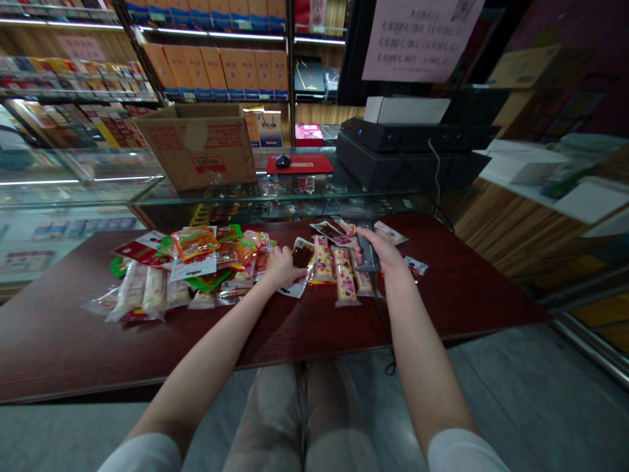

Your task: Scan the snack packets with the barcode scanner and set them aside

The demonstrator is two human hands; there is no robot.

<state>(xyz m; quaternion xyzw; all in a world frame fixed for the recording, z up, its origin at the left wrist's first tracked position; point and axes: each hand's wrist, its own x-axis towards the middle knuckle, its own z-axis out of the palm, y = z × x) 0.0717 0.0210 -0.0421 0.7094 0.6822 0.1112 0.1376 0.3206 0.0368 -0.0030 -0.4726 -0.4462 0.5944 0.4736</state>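
Your right grip [381, 252] holds a corded barcode scanner [367, 249]; your left grip [282, 267] rests on a snack packet [302, 257] on the dark red desk [147, 347].

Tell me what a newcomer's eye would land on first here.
A heap of bright plastic-wrapped snack packets covers the left of the dark red wooden table. To its right, the right hand grips a black corded handheld barcode scanner. Behind, an open brown cardboard box sits on the glass counter.

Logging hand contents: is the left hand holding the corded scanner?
No, the right hand grips the corded scanner; the left hand touches a snack packet.
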